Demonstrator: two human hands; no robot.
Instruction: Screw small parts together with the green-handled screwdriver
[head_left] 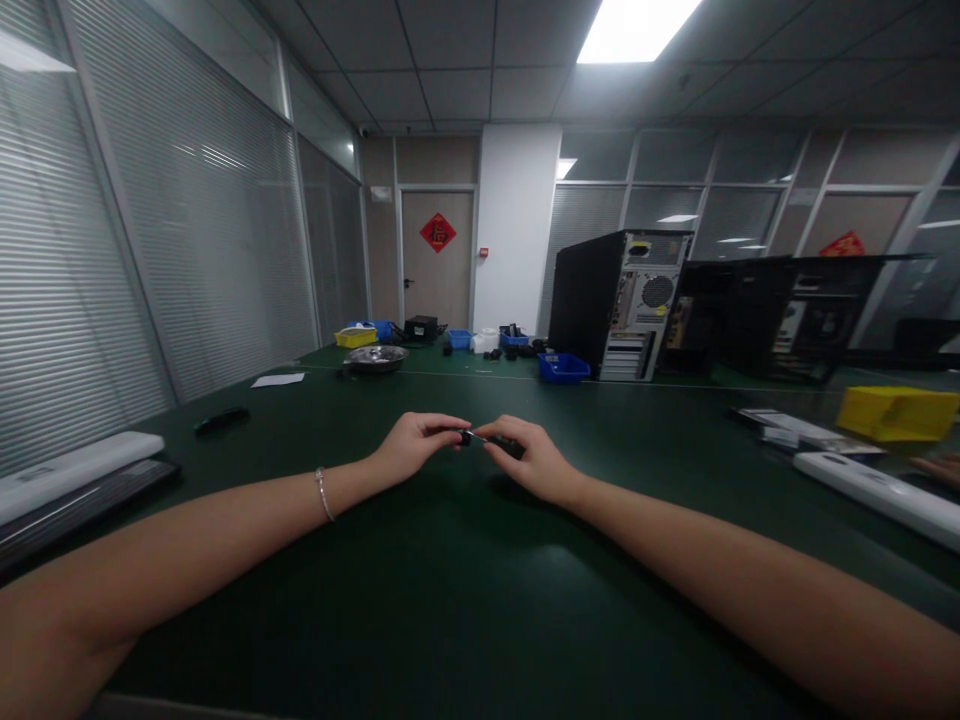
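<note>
Hands meet at table centre: left hand (pixel 415 444) and right hand (pixel 528 458) both pinched on one small black part (pixel 491 441) held between them, just above the green table (pixel 450 600).

Largest first. I note both forearms stretched far out over the table, converging from the lower corners toward the middle; a thin bracelet (pixel 323 493) sits on the left wrist. Left hand lies knuckles up, fingers curled, thumb and forefinger closed on the left tip of the part. Right hand lies palm down, fingers folded over the darker right end of the part.

Small black part: long axis runs roughly left–right, slightly lower toward the right hand. Its narrow end points to the left hand; a pale glint shows there. Finer detail is too small to tell.

Surroundings: computer tower (pixel 619 305) stands at the far edge, rear panel facing me, a blue bin (pixel 562 368) just beside it. Yellow bin (pixel 896 412) at right, metal bowl (pixel 376 357) far left of centre.
</note>
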